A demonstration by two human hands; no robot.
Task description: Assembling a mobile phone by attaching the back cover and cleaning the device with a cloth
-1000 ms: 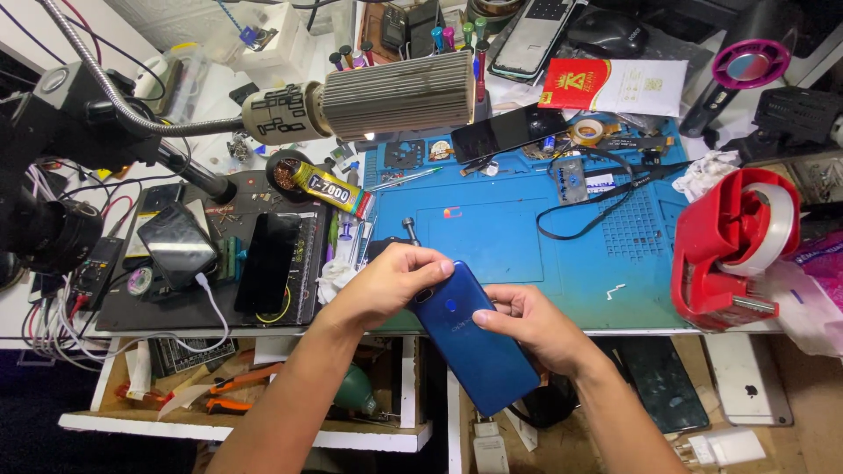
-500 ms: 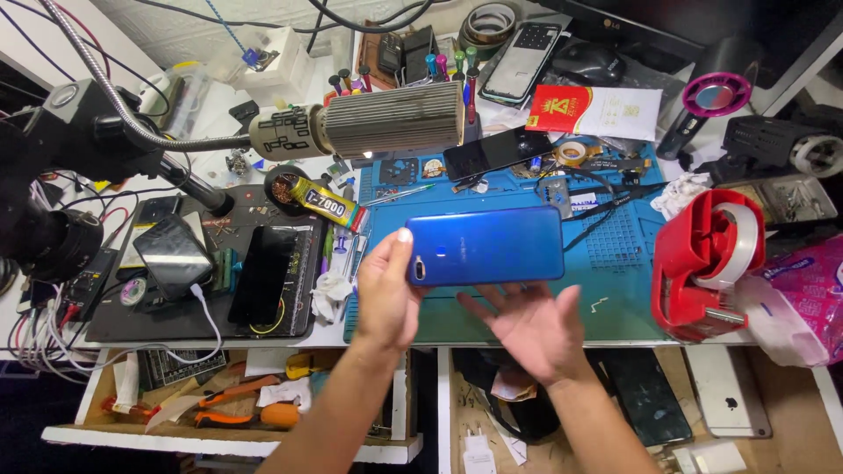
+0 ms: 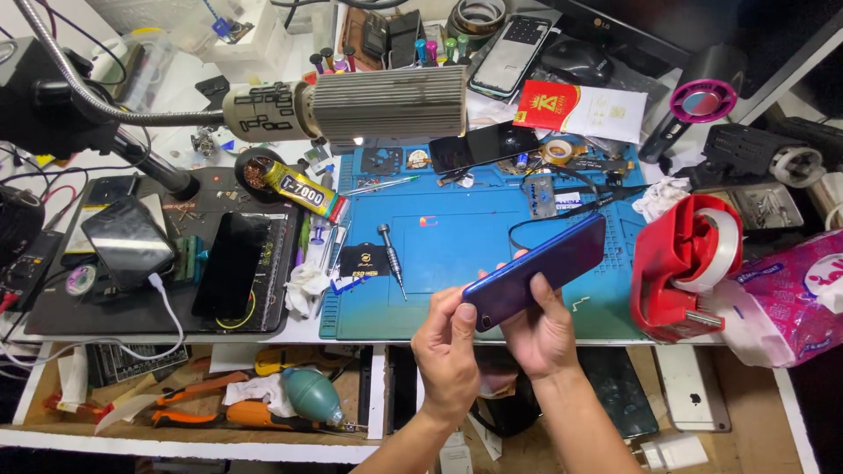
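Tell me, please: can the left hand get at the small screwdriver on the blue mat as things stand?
Probably yes. The screwdriver lies in the open on the blue mat, with nothing over it. But the left hand and right hand both hold the blue phone, so it must let go first.

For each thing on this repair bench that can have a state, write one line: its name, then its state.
Blue phone: tilted, held off the mat.
Left hand: thumb on the phone's lower end.
Right hand: gripping the phone from below.
Screwdriver: lying flat on the blue mat.
Black phone: screen dark, lying flat.
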